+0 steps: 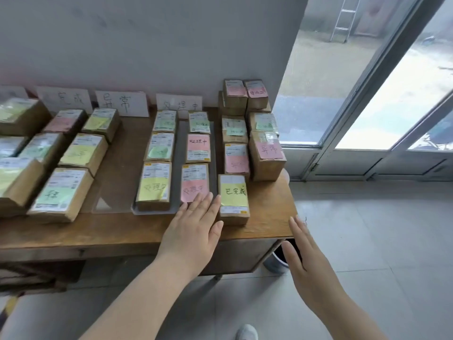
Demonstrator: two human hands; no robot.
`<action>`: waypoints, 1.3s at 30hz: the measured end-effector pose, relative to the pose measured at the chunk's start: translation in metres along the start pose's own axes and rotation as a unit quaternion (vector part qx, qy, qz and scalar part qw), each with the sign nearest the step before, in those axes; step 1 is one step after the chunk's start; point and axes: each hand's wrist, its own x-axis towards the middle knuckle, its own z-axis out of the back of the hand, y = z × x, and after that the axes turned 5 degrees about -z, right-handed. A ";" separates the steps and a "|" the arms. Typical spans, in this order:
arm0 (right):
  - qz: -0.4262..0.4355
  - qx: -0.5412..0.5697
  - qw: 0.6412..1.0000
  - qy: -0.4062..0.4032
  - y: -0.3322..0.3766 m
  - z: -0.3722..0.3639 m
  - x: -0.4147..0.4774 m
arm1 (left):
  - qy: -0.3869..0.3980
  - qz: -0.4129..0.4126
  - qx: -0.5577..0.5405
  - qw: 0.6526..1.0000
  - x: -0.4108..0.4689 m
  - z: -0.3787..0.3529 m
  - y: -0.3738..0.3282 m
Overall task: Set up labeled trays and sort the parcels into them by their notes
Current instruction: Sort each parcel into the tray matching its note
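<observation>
left hand [193, 224]: fingers straight, tips on pink-note cardboard parcel [195, 185], gripping nothing
right hand [308, 261]: flat, empty
yellow-note brown cardboard parcel [234, 196]: on wooden table [122, 231], just right of grey tray [180, 153]
handling: likely light, stiff; grip long sides, not note

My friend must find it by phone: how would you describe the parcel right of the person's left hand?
On the wooden table by the glass door, a brown parcel stands at the front right corner, right of the grey tray. Unlike the pink- and green-noted parcels behind it, it bears a yellow note reading 已完成.
</observation>
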 end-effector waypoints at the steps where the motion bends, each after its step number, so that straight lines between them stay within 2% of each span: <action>1: -0.008 0.008 1.000 0.002 -0.012 0.011 0.003 | 0.003 -0.003 0.001 1.000 0.008 -0.006 -0.014; 7: -0.001 0.015 1.000 0.027 -0.062 0.052 0.031 | 0.023 0.008 0.018 1.000 0.038 -0.043 -0.077; 14: 0.027 0.018 0.997 0.067 -0.075 0.058 0.053 | 0.050 0.045 0.039 0.997 0.040 -0.056 -0.094; 23: 0.025 0.013 0.994 0.107 -0.065 0.046 0.083 | 0.072 0.091 0.029 0.993 0.057 -0.056 -0.069; 27: 0.045 -0.021 0.993 0.111 -0.039 0.051 0.108 | 0.052 0.069 0.009 0.996 0.086 -0.049 -0.053; 35: 0.064 -0.039 0.996 0.043 0.028 0.056 0.171 | 0.005 0.027 -0.030 0.999 0.151 -0.024 -0.004; 39: 0.059 -0.054 0.995 0.053 0.045 0.043 0.184 | -0.005 0.013 -0.039 0.999 0.172 -0.015 0.014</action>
